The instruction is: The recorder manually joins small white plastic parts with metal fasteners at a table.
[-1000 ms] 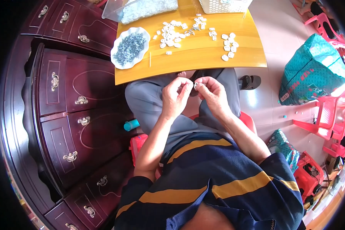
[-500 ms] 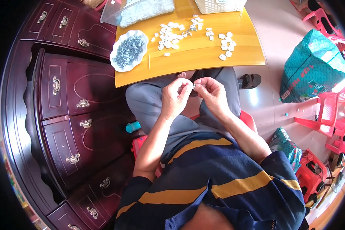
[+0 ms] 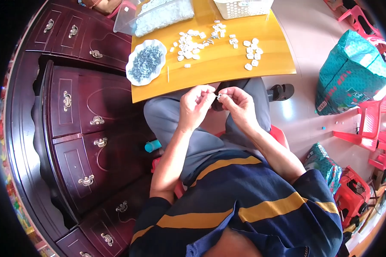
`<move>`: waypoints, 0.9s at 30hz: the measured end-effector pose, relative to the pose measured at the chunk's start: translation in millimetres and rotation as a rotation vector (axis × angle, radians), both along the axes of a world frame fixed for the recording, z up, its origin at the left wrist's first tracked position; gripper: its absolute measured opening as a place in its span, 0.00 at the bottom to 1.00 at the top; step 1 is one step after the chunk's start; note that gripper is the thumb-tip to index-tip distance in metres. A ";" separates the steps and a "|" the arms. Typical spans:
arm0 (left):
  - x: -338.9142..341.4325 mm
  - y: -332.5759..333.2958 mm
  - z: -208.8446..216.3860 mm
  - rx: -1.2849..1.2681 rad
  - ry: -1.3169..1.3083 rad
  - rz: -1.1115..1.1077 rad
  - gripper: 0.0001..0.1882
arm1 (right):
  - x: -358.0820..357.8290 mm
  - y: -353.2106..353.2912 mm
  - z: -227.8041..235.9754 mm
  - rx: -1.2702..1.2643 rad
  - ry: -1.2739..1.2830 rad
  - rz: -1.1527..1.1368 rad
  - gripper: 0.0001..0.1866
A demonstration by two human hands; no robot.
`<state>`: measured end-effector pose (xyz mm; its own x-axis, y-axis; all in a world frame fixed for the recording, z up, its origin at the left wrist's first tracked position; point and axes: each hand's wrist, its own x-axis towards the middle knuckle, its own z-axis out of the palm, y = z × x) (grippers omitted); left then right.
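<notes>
Cabinet [image 3: 73, 128] of dark wood fills the frame's left; one yellow table [image 3: 227, 64] sits at top centre. On it are seen one dish [image 3: 146, 63] of grey bits, one basket [image 3: 242, 7], some two dozen white pieces [image 3: 193, 43]. Just below the table edge, one tiny piece [image 3: 219, 97] is pinched between left hand [image 3: 195, 107] and right hand [image 3: 238, 105]; assembly seems under way, steady fingertip alignment being called for.
</notes>
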<state>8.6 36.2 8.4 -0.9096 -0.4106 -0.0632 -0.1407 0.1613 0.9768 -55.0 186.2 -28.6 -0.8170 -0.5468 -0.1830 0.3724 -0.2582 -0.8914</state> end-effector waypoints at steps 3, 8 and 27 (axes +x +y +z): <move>-9.9 -18.0 -6.8 -0.164 0.056 0.086 0.10 | -3.2 1.3 2.9 -0.040 -0.075 -0.027 0.06; -40.8 -41.4 -10.4 -0.781 -0.018 0.050 0.20 | -6.8 4.9 5.5 -0.093 -0.108 -0.079 0.05; -67.4 -43.1 -23.1 -0.943 0.084 0.036 0.11 | -14.5 7.6 7.2 -0.069 -0.143 -0.098 0.05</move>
